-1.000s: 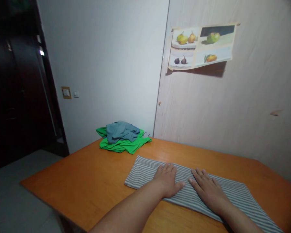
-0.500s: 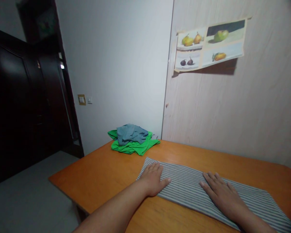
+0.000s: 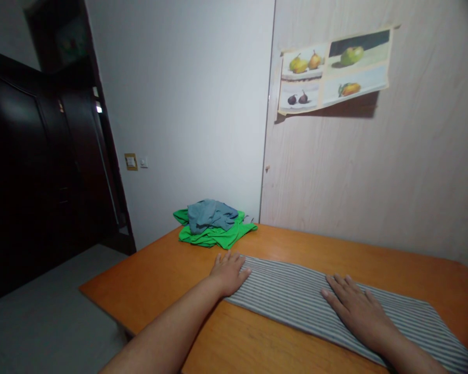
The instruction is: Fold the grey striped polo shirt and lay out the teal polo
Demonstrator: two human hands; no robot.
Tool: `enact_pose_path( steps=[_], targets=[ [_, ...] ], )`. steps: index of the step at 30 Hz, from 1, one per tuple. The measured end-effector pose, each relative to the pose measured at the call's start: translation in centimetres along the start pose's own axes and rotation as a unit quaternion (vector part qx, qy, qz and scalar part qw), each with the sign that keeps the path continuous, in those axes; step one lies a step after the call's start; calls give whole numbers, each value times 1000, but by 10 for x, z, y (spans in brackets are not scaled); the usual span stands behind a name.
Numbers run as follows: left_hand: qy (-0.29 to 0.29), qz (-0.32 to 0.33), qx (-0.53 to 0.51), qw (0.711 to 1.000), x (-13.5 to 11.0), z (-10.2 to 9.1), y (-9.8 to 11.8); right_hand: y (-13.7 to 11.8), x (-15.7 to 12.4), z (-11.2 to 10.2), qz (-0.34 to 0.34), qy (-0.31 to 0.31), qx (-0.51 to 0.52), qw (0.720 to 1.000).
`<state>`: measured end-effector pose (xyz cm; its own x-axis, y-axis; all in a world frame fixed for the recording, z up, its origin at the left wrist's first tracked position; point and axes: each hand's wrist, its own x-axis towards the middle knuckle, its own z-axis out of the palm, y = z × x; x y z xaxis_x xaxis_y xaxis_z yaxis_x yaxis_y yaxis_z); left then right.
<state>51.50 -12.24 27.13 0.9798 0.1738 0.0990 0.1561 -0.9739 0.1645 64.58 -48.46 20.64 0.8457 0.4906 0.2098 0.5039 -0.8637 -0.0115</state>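
A long grey-and-white striped cloth [image 3: 292,291], folded into a narrow strip, lies flat on the orange wooden table [image 3: 171,280]. My left hand [image 3: 228,271] rests open on the cloth's far left end, fingers flat at its edge. Further right, my right hand [image 3: 354,309] presses flat on the middle of the strip, fingers stretched out. Neither hand holds anything.
A pile of green cloth [image 3: 218,235] with a grey-blue garment [image 3: 208,213] on top sits at the table's far left corner by the wall. A fruit poster [image 3: 333,70] hangs on the pale wood panel. A dark doorway [image 3: 42,156] and grey floor lie left.
My left hand has slid leftward along the striped cloth to its end, and my right hand has moved right, so the hands now lie far apart. The view also turned left.
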Motion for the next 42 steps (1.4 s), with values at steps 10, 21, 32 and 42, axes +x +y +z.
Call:
enact_pose_path(
  steps=[10,21,32,42],
  targets=[
    [62,-3,13,998,-6,-3,-11,-3,-1,-2,23,-9,18,1000],
    [29,12,47,998,-4,-7,-2,-6,-1,-5,35,-10,24,999],
    [-6,146,-32,989,1,14,43,-7,-2,-10,34,-24,12,999],
    [-30,97,-31,994,8,13,27,-7,-3,-9,35,-12,36,999]
  ],
)
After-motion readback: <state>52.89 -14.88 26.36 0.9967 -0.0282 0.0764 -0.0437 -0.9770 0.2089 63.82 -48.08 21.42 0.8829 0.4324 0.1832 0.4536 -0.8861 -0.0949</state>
